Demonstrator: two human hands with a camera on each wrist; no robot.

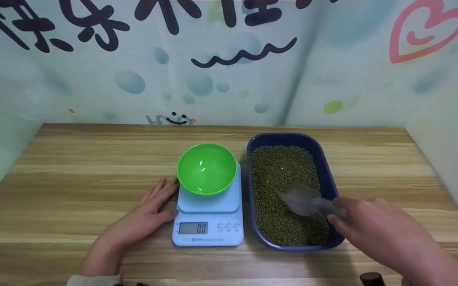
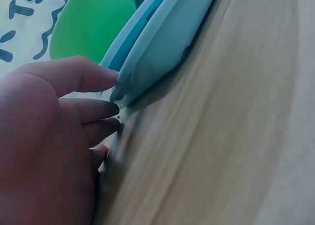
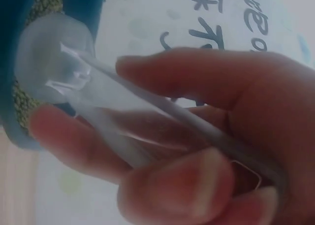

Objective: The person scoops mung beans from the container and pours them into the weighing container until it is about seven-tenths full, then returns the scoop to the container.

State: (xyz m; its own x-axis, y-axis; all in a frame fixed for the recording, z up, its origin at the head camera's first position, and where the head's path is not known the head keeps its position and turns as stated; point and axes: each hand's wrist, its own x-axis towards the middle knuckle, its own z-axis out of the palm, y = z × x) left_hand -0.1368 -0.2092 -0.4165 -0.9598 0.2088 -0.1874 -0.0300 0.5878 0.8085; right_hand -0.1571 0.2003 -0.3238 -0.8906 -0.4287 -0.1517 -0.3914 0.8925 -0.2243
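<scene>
"Where's the clear scoop [image 1: 301, 199] from where you're standing?"

"Over the near right half of the dark blue tub [image 1: 326, 167], its blade above the small green beans [image 1: 282, 167]. I can't tell whether the tip touches them."

"And who has it?"

"The right hand [image 1: 380, 224]: fingers and thumb are clamped round the handle, by the tub's near right side."

"What's left of the tub?"

"A pale blue scale [image 1: 210, 207], just beside it, reading 0.0. A green bowl [image 1: 207, 169] sits on its far part, bare inside."

"The left hand [image 1: 141, 222]?"

"Against the scale's left edge, fingers extended, thumb apart from them, gripping nothing."

"All on that wood-grain tabletop [image 1: 74, 178]?"

"Yes, and along its far side hangs a pale backdrop [image 1: 229, 91] with dark lettering and, at the right, a pink heart [image 1: 400, 43]."
</scene>
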